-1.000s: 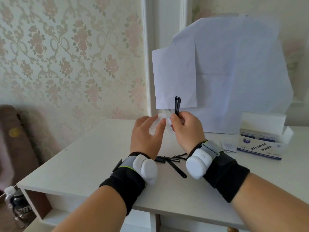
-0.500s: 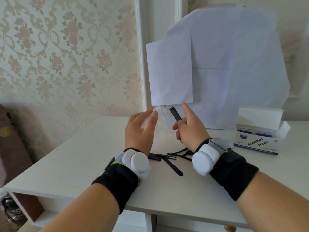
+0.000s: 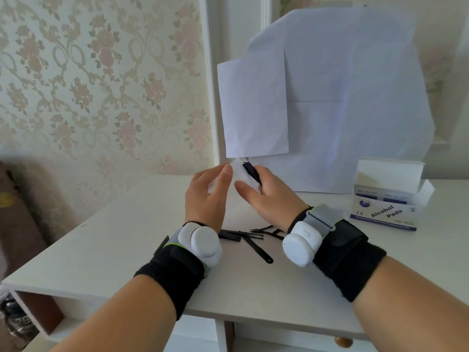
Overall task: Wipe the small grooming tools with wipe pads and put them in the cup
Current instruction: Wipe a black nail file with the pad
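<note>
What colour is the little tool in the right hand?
Black. The tool in the right hand shows in the head view.

A single head-worn, wide-angle view looks forward and down over a white table (image 3: 101,250). Both forearms reach in from the near edge, close to the lens. A papered wall (image 3: 101,97) fills the far side.
</note>
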{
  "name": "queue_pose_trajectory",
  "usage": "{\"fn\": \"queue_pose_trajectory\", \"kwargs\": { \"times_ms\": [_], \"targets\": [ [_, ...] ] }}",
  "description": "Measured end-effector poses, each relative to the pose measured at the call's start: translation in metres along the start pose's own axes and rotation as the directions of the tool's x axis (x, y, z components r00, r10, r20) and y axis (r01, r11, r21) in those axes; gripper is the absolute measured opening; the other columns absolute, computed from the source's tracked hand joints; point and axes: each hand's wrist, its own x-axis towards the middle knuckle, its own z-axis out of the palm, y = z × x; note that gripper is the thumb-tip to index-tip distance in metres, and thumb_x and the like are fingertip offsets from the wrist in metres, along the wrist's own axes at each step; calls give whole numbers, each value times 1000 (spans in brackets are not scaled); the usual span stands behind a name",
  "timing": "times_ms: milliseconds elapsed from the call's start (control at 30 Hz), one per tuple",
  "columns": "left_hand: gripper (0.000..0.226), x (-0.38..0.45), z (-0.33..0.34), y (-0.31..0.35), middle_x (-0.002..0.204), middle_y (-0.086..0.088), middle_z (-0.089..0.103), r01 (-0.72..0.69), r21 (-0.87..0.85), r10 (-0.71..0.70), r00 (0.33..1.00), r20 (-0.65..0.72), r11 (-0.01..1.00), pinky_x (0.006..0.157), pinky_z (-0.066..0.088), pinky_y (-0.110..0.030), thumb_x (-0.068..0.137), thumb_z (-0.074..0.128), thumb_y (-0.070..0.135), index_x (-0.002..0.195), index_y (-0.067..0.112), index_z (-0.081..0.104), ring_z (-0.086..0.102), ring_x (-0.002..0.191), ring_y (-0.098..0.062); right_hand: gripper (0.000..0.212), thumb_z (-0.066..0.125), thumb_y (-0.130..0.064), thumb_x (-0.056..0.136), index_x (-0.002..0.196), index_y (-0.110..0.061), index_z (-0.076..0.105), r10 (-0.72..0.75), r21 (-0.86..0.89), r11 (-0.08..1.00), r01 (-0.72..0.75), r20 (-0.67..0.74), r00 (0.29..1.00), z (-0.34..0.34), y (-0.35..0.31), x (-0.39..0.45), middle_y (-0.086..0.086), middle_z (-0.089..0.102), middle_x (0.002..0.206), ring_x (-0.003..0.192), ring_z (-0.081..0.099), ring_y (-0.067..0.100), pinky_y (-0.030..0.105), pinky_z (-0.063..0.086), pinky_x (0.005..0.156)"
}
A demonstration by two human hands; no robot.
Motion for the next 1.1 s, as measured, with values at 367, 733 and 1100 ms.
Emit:
{"fn": "queue_pose_trajectory", "kwargs": {
  "times_ms": [367,733,1100],
  "targets": [
    [40,-3,1,2,108,12,71,59,-110,-50,996,80,992,99,49,-43,74,57,65,100,40,73,63,107,-6,109,74,-80,42,127,-21,38,146,-178,975,-131,77,986,0,-3,-6,-5,51,115,100,60,12,37,56,84],
    [34,2,-4,2,115,19,66,38,-144,-36,999,18,989,102,47,-42,89,52,60,114,42,67,57,116,-5,89,75,-67,65,127,-16,36,215,-170,964,-204,54,975,4,5,-4,0,53,116,99,57,17,32,51,79],
    [31,3,-3,0,122,10,63,25,-85,-25,1000,-5,996,100,48,-42,87,51,62,111,46,65,58,114,-6,47,31,-45,103,105,-7,58,168,144,981,-129,-303,938,-6,1,3,0,60,91,84,54,18,30,37,71]
  ]
}}
